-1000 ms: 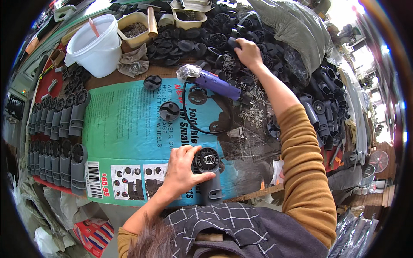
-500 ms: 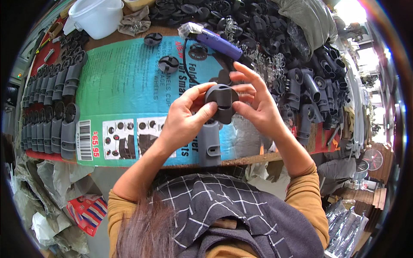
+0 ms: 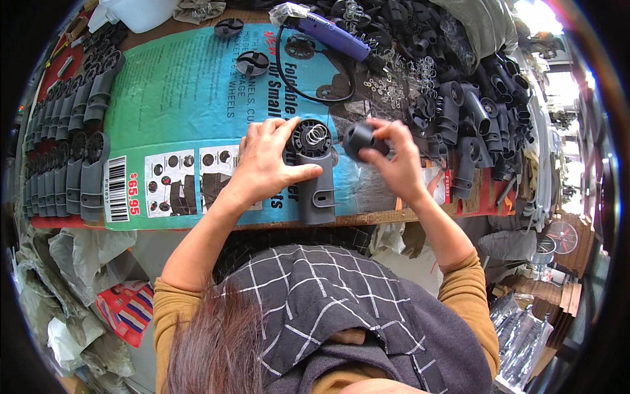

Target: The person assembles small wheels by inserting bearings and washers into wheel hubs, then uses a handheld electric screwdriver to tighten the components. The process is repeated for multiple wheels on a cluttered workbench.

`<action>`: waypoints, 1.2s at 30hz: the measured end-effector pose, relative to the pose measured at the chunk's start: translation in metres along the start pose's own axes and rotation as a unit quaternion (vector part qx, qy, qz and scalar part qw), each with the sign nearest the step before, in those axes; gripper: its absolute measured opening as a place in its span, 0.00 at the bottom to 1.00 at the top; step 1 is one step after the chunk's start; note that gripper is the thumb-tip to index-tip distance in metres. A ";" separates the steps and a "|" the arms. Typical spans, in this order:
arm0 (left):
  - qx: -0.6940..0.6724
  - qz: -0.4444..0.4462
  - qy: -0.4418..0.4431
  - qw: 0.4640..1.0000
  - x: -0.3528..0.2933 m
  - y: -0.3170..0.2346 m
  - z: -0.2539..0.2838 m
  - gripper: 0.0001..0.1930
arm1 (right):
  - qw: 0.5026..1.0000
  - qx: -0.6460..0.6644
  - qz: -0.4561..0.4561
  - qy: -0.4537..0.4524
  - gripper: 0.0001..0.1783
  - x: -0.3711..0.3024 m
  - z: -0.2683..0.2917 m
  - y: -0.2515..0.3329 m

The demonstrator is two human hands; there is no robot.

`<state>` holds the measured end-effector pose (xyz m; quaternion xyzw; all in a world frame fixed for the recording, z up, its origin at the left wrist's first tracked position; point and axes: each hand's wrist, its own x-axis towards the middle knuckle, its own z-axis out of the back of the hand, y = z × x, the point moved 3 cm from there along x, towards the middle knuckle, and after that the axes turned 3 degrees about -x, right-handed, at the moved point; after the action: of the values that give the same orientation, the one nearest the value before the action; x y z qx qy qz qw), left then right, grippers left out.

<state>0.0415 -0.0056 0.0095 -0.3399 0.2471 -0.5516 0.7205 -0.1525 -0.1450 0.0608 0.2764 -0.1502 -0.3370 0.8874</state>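
A dark grey plastic tube joint (image 3: 316, 197) lies on the printed cardboard in front of me, its round ribbed head pointing away. A metal coil spring (image 3: 317, 134) sits in that head. My left hand (image 3: 272, 157) is closed at the joint's left side, fingertips at the head and thumb across the neck. To the right, my right hand (image 3: 396, 154) pinches a dark round knob (image 3: 358, 140), tilted and apart from the joint; the fingers are slightly blurred. Two similar round knobs (image 3: 252, 64) lie farther off on the cardboard.
A purple electric screwdriver (image 3: 335, 36) with a black cord lies beyond my hands. Loose springs (image 3: 387, 88) are scattered beside it. Dark plastic parts (image 3: 453, 118) are heaped at the right. Rows of similar joints (image 3: 85, 171) stand at the left, with a white tub (image 3: 141, 13) behind.
The knob that both hands held over the joint is now in my right hand alone, off to the right. My left hand has come down to the joint, and the spring in its head shows.
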 end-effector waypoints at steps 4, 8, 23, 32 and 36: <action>-0.008 0.008 -0.001 1.000 0.001 0.002 -0.002 0.48 | 0.988 0.115 0.102 -0.021 0.22 0.016 0.001 0.030; -0.017 0.018 0.009 1.000 0.001 0.000 0.001 0.48 | 0.988 0.035 0.146 0.046 0.24 0.033 -0.022 0.054; -0.044 -0.013 -0.025 0.999 0.001 0.007 0.000 0.40 | 0.969 0.232 0.005 0.084 0.20 0.038 -0.008 0.036; -0.059 -0.019 -0.029 0.998 0.000 0.012 -0.003 0.39 | 0.982 0.008 0.150 0.111 0.21 0.041 -0.040 0.041; -0.064 -0.005 -0.001 0.998 0.006 0.018 -0.003 0.34 | 0.983 0.049 0.099 0.150 0.21 0.043 -0.041 0.036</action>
<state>0.0523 -0.0086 -0.0057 -0.3871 0.2791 -0.5383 0.6946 -0.0839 -0.1359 0.0526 0.3510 -0.0589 -0.1944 0.9141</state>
